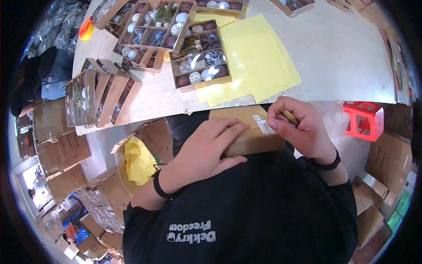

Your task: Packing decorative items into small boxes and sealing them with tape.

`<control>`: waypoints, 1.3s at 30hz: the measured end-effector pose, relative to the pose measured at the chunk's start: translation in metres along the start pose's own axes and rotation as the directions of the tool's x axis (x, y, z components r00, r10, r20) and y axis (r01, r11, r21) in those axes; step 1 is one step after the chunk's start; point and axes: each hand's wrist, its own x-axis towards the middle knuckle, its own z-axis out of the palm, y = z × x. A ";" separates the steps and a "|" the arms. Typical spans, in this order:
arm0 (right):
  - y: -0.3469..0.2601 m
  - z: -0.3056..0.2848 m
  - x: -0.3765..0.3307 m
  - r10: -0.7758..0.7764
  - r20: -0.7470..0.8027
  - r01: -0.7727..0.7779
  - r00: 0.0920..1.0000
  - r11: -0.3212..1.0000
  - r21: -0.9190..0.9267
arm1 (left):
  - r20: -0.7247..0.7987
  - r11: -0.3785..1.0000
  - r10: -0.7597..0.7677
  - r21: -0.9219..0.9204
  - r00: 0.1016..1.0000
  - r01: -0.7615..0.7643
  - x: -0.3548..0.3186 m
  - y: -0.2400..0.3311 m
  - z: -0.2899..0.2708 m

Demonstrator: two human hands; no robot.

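Head view shows the left hand [206,147] pressed flat on the brown cardboard box [248,132], its long axis running left-right, while the right hand [299,127], nearer its white label [265,126], pinches a thin stick-like tool [290,116]

The head camera is looking steeply down, close over the box [248,132], with the table [334,57] lying far.

A flat brown cardboard box [248,132] lies just before the pale wooden table [334,53]. On the table, behind it, lie yellow paper sheets [255,61]; left of them sit compartmented cardboard trays of decorative balls [200,55].
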 end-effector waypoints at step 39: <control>0.016 0.010 0.022 -0.189 -0.048 0.142 0.981 0.860 -0.490 | -0.169 0.941 0.281 0.244 0.945 -0.236 0.011 -0.018 0.017</control>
